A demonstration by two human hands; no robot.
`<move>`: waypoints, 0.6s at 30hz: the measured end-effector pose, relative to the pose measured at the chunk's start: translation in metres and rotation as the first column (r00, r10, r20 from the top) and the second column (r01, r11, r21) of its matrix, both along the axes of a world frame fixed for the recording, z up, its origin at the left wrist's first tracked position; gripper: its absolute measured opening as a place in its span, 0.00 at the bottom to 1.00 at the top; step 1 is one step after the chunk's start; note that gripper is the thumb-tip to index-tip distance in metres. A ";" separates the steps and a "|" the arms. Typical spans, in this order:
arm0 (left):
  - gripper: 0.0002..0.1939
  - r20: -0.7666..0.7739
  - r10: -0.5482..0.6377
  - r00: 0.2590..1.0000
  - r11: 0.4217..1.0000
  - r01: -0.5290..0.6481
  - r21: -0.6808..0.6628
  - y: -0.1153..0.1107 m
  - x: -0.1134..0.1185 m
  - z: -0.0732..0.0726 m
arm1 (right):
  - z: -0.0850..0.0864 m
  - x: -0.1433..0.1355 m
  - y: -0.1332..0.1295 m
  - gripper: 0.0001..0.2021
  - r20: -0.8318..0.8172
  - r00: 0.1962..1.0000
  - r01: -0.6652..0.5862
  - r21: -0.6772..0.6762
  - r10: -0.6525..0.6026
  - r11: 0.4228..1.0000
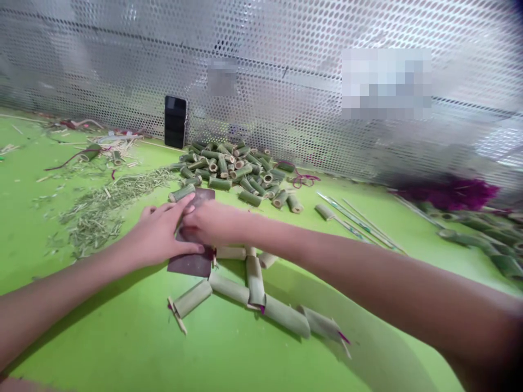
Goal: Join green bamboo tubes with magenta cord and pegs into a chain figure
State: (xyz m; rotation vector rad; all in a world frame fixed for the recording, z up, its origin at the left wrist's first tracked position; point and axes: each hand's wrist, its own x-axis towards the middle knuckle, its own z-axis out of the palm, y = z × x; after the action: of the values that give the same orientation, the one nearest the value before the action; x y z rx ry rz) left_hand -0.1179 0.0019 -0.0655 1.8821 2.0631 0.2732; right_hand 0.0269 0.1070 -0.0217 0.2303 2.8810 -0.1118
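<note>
From my remote seat, the head camera shows a perforated metal screen [122, 60] across the back and a green table [143, 337] in front of it. Against the screen sits a heap of cut green tubes [220, 183]; nearer me, just right of my hands, lies a linked figure of paler tubes [286, 316], with its longest row slanting down toward the right.

Both my hands meet over one dark flat sheet [188, 265], left of the figure's upper part. The sheet's long axis runs away from me, its far end leaning slightly right. My left hand [161, 234] comes in from the left, fingers spread and thumb apart, laid across the sheet. My right hand [206, 223] crosses in from the right, over the sheet's middle; its fingers look curled, but blur and angle hide them, so I cannot tell whether it grips anything.

Smallest is a single short tube [180, 194] at the sheet's far left corner. It lies just beyond my left fingertips, the nearer hand, its long axis running roughly crosswise to the sheet's, right end a little farther off. Whether a fingertip touches it, I cannot tell.
</note>
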 end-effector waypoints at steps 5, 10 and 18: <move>0.61 0.000 -0.015 1.000 1.000 0.015 0.026 0.000 -0.001 -0.003 | -0.005 0.000 0.006 0.14 -0.007 0.999 0.049 0.033 -0.049 0.998; 0.58 0.012 -0.006 1.000 1.000 0.006 0.030 0.000 -0.002 -0.006 | -0.006 0.001 0.006 0.10 -0.020 0.998 -0.061 -0.034 0.061 0.998; 0.58 -0.012 0.004 1.000 0.999 -0.003 0.041 0.000 -0.002 -0.007 | -0.007 -0.002 0.010 0.13 -0.025 0.997 -0.071 -0.002 0.071 0.998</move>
State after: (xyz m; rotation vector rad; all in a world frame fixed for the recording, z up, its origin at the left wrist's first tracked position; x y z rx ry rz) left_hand -0.1196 0.0020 -0.0728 1.9082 2.0835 0.3078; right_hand 0.0254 0.1165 -0.0286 0.1274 2.9093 -0.1060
